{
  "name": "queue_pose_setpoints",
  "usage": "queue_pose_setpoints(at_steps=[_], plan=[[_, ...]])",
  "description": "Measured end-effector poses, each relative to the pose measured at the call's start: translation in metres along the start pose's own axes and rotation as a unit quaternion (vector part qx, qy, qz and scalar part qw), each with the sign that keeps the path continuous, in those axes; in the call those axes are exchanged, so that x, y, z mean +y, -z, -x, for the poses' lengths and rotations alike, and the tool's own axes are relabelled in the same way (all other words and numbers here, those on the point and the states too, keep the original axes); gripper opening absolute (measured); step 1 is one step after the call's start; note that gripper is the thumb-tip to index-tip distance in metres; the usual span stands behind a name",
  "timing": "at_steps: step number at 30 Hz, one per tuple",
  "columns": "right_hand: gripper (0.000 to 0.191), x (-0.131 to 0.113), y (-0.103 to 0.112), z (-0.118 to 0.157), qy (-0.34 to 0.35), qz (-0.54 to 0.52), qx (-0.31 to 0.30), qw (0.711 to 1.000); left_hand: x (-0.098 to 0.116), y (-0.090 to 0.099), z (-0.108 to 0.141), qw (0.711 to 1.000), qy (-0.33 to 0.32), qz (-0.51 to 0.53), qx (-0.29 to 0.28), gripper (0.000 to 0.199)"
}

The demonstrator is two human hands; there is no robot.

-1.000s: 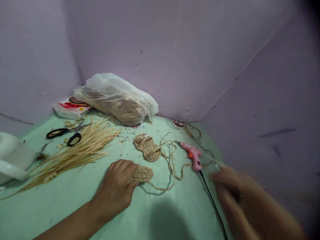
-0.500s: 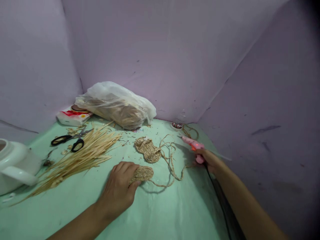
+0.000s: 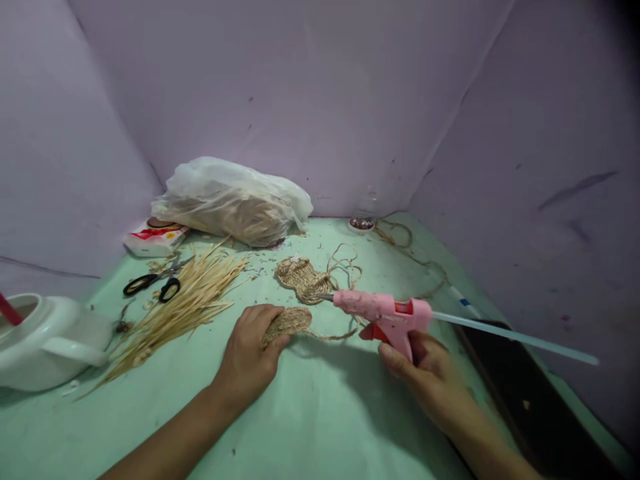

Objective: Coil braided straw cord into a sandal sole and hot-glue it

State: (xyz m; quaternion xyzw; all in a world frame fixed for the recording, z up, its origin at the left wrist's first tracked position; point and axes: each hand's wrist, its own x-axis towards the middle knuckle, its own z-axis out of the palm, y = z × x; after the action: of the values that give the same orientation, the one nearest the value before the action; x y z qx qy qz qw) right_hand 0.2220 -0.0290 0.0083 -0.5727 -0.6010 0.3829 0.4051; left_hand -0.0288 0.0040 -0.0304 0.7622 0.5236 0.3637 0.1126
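My left hand [image 3: 254,348] is closed on a small coiled piece of braided straw rope [image 3: 294,321], holding its left end at the tabletop. A loose tail of the rope runs from it to the right. In my right hand [image 3: 425,370] is a pink hot glue gun [image 3: 383,310], fingers wrapped round its handle near the orange trigger. Its metal nozzle points left, and a long clear glue stick [image 3: 520,335] sticks out of its back. Just beyond the nozzle lies a second, larger coiled rope piece [image 3: 304,279] shaped like a sole, with loose rope beside it.
Straw strands [image 3: 190,300] and black-handled scissors [image 3: 159,281] lie at left, near a white pitcher [image 3: 55,340]. Behind are a plastic bag [image 3: 235,200], a red-and-white packet [image 3: 156,240] and a container of beads [image 3: 361,225]. A dark flat object [image 3: 530,400] lies at right.
My right hand has brought the glue gun from the right side in toward the coiled pieces and nearer to me. My left hand keeps its hold. The view has shifted slightly.
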Motion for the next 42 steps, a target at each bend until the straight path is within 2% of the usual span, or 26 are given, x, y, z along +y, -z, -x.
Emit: queue_pose_setpoints(at_steps=[4,9,42], plan=[[0.029,0.003,-0.001,-0.001,0.025,0.046,-0.035,0.998,-0.001,0.000,-0.001,1.000,0.015,0.003,-0.001,0.027],[0.025,0.010,-0.003,-0.001,0.061,0.054,-0.024,0.996,-0.001,-0.001,-0.003,0.999,0.048,0.010,0.010,0.028],[0.022,0.022,-0.007,0.000,0.063,0.051,-0.043,0.996,-0.001,0.000,-0.002,0.998,0.050,0.015,0.017,0.028]])
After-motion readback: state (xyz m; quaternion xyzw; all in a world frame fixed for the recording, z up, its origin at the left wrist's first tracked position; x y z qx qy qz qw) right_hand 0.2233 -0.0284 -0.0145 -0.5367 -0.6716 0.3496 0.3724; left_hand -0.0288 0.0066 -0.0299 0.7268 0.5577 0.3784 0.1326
